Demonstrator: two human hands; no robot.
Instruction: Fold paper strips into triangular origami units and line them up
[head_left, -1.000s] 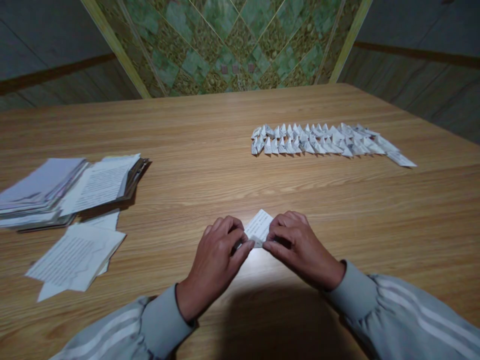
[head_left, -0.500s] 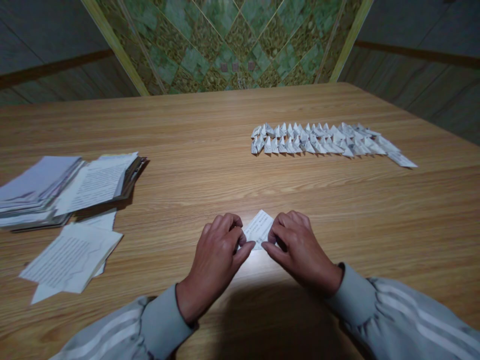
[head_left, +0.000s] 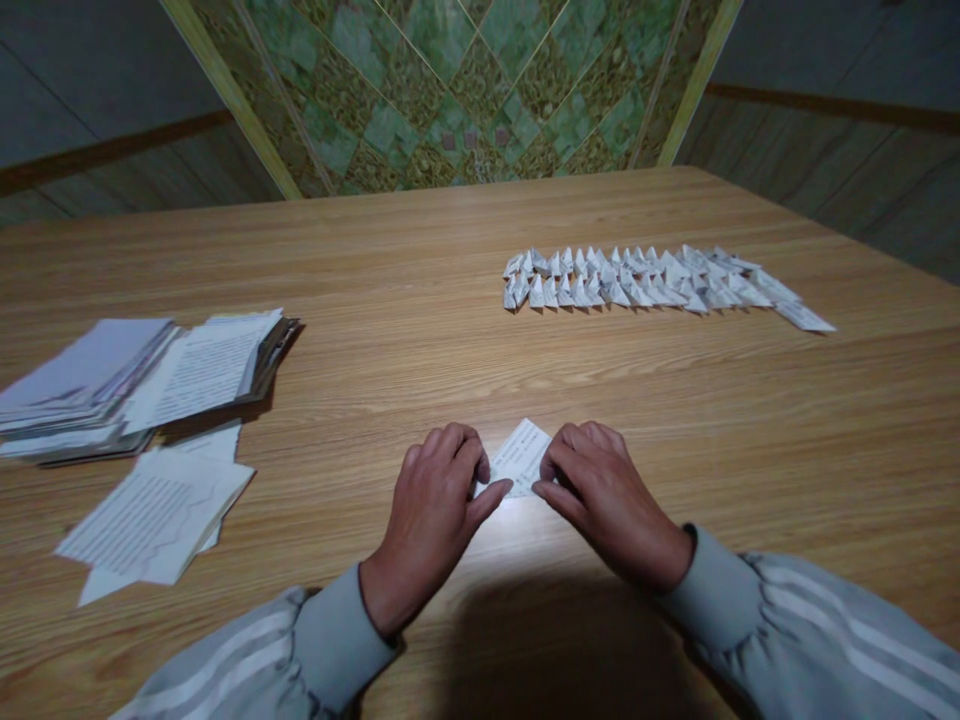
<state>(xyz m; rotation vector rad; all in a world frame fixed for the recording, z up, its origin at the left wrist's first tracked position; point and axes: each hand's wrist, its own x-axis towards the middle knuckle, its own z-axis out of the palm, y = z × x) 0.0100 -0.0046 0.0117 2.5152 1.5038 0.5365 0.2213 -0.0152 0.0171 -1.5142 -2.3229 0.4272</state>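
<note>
- The small printed paper [head_left: 523, 455] lies low and near the middle of the view, on the wood-grain table [head_left: 390, 270], between the two hands; one corner points away from the person, and lines of dark print run across its white face.
- The left hand [head_left: 439, 495] grasps the paper's left side, with its fingers curled in and its thumb reaching to the near edge.
- The right hand [head_left: 606, 500] grasps the opposite side in the same manner, fingers bent and thumb tip at the near edge; the two thumbs point toward each other and stand apart.
- The fingers hide both side corners of the paper, so the exact grip there cannot be told.
- Both wrists come out of grey sleeves [head_left: 341, 640] with white stripes.
- Beyond the right hand, well apart from it, two close rows of folded paper pieces [head_left: 630, 280] run from side to side, many with pointed tips standing up; a flatter printed slip [head_left: 804, 317] lies at their right end.
- Far to the left is a thick paper stack [head_left: 94, 365], with printed sheets [head_left: 206, 370] beside it.
- Nearer the person, loose torn-edged sheets [head_left: 154, 515] overlap one another.
- A green diamond-patterned wall [head_left: 476, 95] rises behind the table.
</note>
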